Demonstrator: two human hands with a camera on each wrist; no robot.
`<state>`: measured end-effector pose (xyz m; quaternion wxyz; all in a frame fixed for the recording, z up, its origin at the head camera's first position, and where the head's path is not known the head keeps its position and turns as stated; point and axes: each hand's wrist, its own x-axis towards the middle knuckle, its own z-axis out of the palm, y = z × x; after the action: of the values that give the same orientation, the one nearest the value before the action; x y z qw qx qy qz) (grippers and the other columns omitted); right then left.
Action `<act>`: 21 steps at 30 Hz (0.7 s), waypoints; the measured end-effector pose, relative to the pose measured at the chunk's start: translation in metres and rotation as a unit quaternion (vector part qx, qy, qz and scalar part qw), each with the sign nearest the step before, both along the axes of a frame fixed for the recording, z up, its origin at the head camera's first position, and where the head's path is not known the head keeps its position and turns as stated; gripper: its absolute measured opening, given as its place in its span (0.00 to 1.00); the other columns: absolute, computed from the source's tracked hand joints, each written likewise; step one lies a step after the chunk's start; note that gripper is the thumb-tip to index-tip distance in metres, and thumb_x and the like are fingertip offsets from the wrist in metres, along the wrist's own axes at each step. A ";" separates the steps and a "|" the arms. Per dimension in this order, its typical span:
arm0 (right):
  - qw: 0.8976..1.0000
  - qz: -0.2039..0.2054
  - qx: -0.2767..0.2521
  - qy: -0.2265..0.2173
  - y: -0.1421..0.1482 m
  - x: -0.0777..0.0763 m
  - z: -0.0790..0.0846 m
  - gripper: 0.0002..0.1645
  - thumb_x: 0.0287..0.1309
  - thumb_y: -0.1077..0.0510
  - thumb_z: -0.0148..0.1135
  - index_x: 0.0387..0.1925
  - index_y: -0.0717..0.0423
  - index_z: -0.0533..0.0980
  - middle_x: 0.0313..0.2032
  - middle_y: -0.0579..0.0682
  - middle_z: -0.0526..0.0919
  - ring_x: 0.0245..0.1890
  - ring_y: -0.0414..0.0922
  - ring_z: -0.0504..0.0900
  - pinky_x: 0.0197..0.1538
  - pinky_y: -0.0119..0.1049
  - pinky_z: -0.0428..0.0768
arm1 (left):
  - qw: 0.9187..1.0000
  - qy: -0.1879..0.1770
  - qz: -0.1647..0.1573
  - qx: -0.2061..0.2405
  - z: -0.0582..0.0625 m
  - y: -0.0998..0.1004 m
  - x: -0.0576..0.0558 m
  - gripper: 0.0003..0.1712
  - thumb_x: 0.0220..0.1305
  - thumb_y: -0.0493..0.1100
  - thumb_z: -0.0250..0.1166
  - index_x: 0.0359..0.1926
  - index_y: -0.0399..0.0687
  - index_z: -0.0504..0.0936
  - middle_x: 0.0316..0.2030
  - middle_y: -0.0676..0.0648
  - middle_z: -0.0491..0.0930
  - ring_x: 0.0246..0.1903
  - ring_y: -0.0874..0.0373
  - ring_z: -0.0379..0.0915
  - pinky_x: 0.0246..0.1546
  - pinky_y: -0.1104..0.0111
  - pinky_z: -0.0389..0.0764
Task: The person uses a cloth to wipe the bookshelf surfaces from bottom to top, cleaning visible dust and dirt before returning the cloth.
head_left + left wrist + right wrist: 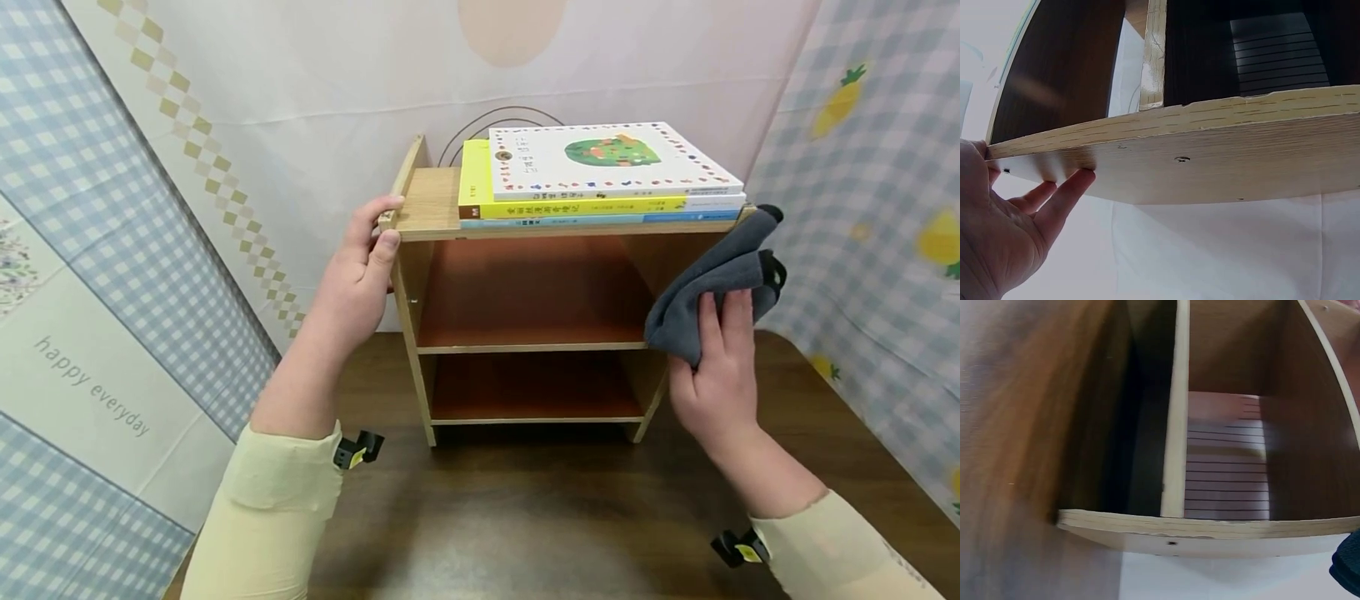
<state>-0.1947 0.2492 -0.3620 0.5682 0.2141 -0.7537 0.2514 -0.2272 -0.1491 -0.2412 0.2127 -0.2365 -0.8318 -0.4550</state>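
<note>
A small wooden bookshelf (525, 346) with open compartments stands on the table. My left hand (358, 279) grips its upper left corner, the thumb at the front edge. Seen from the left wrist, the fingers (1072, 194) lie against the outer face of the side panel (1210, 162). My right hand (720, 375) holds a folded dark grey cloth (708, 283) with black edging beside the shelf's upper right corner. In the right wrist view only a bit of the cloth (1349, 562) shows, by the side panel (1229, 544); the right hand is out of that view.
Stacked on the top board are several books, with a white picture book (600, 158) uppermost and a yellow one (475, 179) beneath. A raised wooden end piece (408, 171) borders the board's left. Patterned cloth hangings (862, 208) surround the dark wood table (510, 517).
</note>
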 end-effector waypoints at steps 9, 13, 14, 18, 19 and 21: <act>0.999 -0.027 0.027 -0.037 0.008 0.005 -0.028 0.36 0.74 0.40 0.43 0.76 0.50 0.58 0.77 0.51 0.50 0.75 0.58 0.50 0.73 0.56 0.49 | 1.000 0.000 0.002 0.000 0.002 0.003 0.001 0.23 0.78 0.58 0.42 0.70 0.69 0.59 0.31 0.44 0.65 0.25 0.48 0.65 0.33 0.58 0.73; 0.997 -0.036 0.042 -0.056 0.010 0.007 -0.035 0.36 0.74 0.40 0.41 0.77 0.49 0.55 0.78 0.47 0.47 0.75 0.57 0.48 0.73 0.54 0.48 | 1.000 -0.002 0.004 0.003 0.002 0.003 0.002 0.23 0.78 0.58 0.42 0.70 0.69 0.59 0.29 0.43 0.64 0.25 0.48 0.65 0.33 0.58 0.72; 0.997 -0.038 0.046 -0.059 0.010 0.007 -0.036 0.36 0.74 0.40 0.40 0.77 0.48 0.54 0.78 0.47 0.46 0.75 0.57 0.48 0.73 0.54 0.47 | 1.000 -0.002 0.006 0.003 0.002 0.003 0.002 0.23 0.78 0.59 0.42 0.70 0.70 0.59 0.29 0.43 0.64 0.25 0.48 0.65 0.33 0.58 0.72; 0.996 -0.036 0.055 -0.057 0.009 0.008 -0.038 0.36 0.75 0.41 0.40 0.77 0.48 0.53 0.78 0.47 0.46 0.75 0.59 0.48 0.73 0.54 0.48 | 1.000 -0.005 0.005 0.003 0.002 0.003 0.003 0.23 0.79 0.58 0.41 0.71 0.70 0.59 0.29 0.43 0.63 0.26 0.48 0.64 0.33 0.58 0.72; 0.996 -0.036 0.057 -0.057 0.008 0.008 -0.039 0.36 0.75 0.40 0.40 0.77 0.48 0.53 0.78 0.47 0.46 0.75 0.59 0.48 0.73 0.55 0.48 | 1.000 -0.007 0.005 0.003 0.002 0.003 0.003 0.24 0.78 0.58 0.41 0.71 0.70 0.59 0.29 0.43 0.63 0.26 0.48 0.64 0.34 0.58 0.72; 0.996 -0.036 0.056 -0.056 0.007 0.008 -0.039 0.37 0.74 0.39 0.41 0.77 0.48 0.53 0.78 0.46 0.46 0.75 0.58 0.48 0.73 0.55 0.48 | 1.000 -0.011 0.004 0.005 0.002 0.002 0.004 0.24 0.79 0.58 0.41 0.71 0.71 0.58 0.29 0.43 0.62 0.25 0.48 0.63 0.34 0.58 0.72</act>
<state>-0.1863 0.2565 -0.4013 0.5209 0.2038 -0.8044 0.2002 -0.2235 -0.1470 -0.2393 0.2063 -0.2272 -0.8327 -0.4610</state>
